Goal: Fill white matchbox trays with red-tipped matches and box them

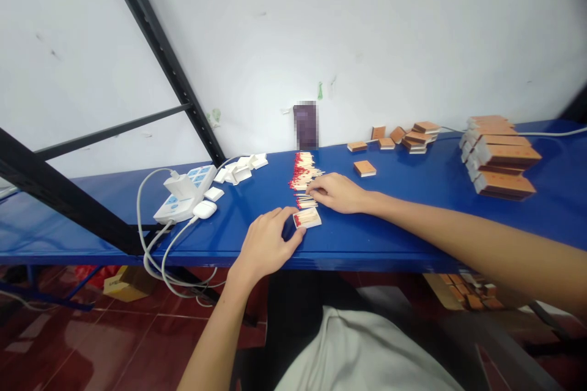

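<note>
My left hand [270, 238] grips the left end of a small white matchbox tray [315, 222] between thumb and fingers. Several red-headed matches [303, 218] lie inside the tray. Just beyond it my right hand [337, 192] is closed, its fingertips pinched at loose matches. A long heap of matches [304, 170], red heads to the left, runs from near the tray towards the wall. A smaller group of matches [305, 200] lies between the heap and the tray. The right fingers partly hide what they pinch.
Empty white trays [241, 168] and a power strip [183, 195] with cables are on the left. Brown matchbox covers [415, 137] lie at the back right, beside a tall stack of covers [502, 156]. A black shelf post [156, 49] rises at left; the blue table [367, 238] ends in front of me.
</note>
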The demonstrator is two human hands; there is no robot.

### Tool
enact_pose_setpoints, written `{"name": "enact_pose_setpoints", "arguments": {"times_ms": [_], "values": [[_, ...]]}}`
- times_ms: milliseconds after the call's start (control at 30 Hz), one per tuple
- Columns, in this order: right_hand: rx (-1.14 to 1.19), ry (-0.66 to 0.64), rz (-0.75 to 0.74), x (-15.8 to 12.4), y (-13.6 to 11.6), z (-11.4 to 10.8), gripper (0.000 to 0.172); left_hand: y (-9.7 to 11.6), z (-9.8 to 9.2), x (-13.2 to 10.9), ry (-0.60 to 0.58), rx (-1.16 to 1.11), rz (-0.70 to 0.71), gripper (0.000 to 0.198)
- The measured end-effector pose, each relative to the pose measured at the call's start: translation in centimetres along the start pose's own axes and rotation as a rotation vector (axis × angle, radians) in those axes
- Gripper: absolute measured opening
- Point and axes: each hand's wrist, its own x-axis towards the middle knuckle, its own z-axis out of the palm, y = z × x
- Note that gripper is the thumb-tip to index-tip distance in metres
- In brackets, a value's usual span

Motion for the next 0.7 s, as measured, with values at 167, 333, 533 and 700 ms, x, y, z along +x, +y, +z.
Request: {"name": "enact_pose_setpoints", "arguments": {"times_ms": [167, 333, 533, 700], "values": [[0.001, 0.004, 0.009, -0.07, -0.25, -0.04, 0.032, 0.00, -0.07, -0.05, -0.001, 0.000, 0.010, 0.029], [-0.033, -0.047, -0.033, -0.14, -0.43, -0.17, 0.036, -0.03, -0.16, -0.08, -0.009, -0.002, 0.015, 0.029], [-0.047, -0.056, -0.064, -0.18, -0.06, -0.32, 0.037, -0.06, -0.08, -0.09, -0.002, -0.005, 0.015, 0.028], [-0.049, -0.052, -0.066, -0.16, 0.20, -0.33, 0.038, -0.03, -0.05, -0.07, -0.005, -0.001, 0.013, 0.029]]}}
